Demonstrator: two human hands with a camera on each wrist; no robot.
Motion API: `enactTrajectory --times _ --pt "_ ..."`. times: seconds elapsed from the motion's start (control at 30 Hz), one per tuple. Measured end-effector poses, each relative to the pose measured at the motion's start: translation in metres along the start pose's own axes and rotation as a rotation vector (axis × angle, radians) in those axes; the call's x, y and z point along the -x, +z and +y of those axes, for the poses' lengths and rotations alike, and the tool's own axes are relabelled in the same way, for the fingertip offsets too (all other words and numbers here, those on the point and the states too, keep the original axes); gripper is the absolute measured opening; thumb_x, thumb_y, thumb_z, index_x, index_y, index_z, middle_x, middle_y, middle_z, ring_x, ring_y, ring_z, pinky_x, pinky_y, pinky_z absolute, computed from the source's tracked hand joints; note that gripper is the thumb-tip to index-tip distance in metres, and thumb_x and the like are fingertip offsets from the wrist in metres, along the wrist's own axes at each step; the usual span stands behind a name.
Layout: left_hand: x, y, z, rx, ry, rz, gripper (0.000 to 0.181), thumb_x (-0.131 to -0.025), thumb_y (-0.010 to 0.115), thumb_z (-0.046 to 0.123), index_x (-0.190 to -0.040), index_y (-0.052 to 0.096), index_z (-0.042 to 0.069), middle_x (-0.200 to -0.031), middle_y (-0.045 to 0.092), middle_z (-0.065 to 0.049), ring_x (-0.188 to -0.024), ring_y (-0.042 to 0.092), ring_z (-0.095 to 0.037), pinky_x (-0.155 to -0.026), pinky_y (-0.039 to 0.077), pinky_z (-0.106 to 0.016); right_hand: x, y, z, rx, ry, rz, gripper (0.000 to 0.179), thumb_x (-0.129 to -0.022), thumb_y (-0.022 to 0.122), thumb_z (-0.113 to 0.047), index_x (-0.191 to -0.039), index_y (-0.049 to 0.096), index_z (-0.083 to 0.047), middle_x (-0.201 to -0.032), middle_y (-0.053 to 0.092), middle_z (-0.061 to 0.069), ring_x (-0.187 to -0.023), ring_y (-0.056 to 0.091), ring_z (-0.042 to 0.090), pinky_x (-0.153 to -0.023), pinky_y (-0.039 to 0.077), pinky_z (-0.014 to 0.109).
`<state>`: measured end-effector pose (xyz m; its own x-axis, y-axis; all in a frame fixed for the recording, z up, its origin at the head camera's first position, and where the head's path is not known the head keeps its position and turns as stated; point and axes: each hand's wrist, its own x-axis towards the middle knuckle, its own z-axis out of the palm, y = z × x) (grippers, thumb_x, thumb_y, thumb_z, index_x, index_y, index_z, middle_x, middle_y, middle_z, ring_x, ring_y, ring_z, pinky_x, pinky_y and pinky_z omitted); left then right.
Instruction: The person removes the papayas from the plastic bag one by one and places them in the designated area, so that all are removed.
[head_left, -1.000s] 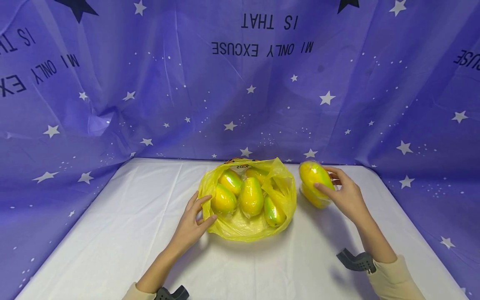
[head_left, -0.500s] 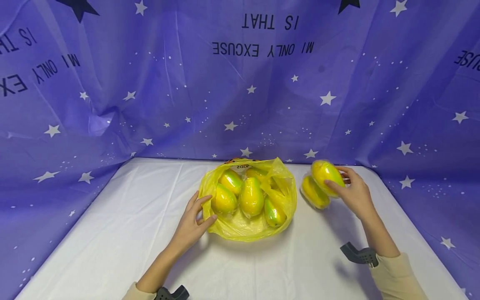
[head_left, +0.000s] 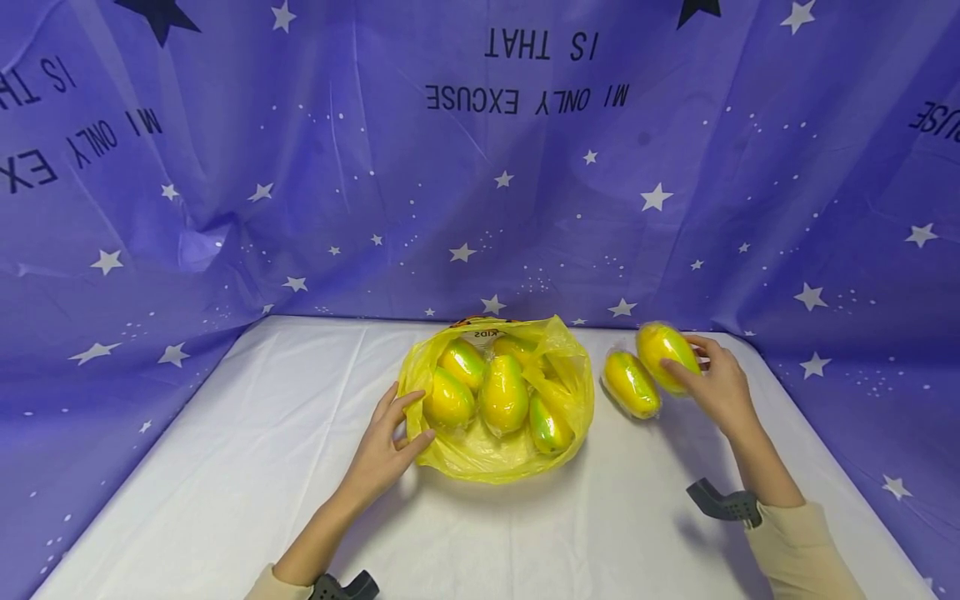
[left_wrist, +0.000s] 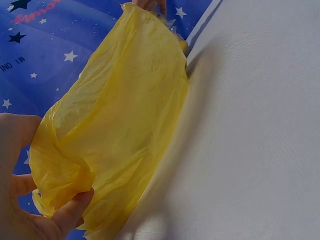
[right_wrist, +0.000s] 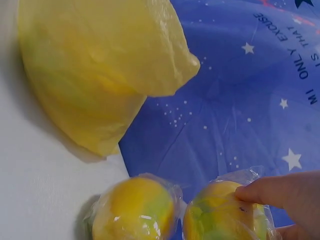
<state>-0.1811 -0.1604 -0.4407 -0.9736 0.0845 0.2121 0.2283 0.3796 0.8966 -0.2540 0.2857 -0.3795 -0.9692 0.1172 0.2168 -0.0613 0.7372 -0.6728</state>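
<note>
A yellow plastic bag [head_left: 480,467] stands with its mouth spread and several film-wrapped yellow-green mangoes [head_left: 502,396] inside. My left hand [head_left: 382,450] grips the bag's left rim; in the left wrist view the thin plastic [left_wrist: 120,110] lies between thumb and fingers. To the right of the bag, my right hand [head_left: 720,383] holds a wrapped mango [head_left: 663,354] between thumb and fingers. Just left of that one, another wrapped mango [head_left: 632,385] lies on the cloth. In the right wrist view the held mango [right_wrist: 215,210] and the lying mango [right_wrist: 137,210] are side by side.
A white cloth [head_left: 247,467] covers the table. Behind and at both sides hangs a purple-blue curtain [head_left: 390,208] with stars and lettering. Dark wrist mounts [head_left: 723,502] sit at both sleeves.
My right hand has moved rightward with its mango, from over the other mango to beside it, uncovering that mango on the cloth. The left hand and bag stay put.
</note>
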Motion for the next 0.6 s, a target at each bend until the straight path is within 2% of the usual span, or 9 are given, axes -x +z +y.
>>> enactTrajectory --times 0.6 --pt "0.001 -0.001 0.002 0.008 -0.003 -0.001 0.057 -0.089 0.071 0.018 -0.140 0.048 0.012 -0.159 0.006 -0.019 -0.133 0.033 -0.047 -0.092 0.052 -0.043 -0.012 0.004 0.025 0.030 0.034 0.003 0.070 -0.093 0.062 -0.037 -0.135 0.040 0.014 -0.120 0.047 0.038 -0.104 0.050 0.049 -0.080 0.050 0.055"
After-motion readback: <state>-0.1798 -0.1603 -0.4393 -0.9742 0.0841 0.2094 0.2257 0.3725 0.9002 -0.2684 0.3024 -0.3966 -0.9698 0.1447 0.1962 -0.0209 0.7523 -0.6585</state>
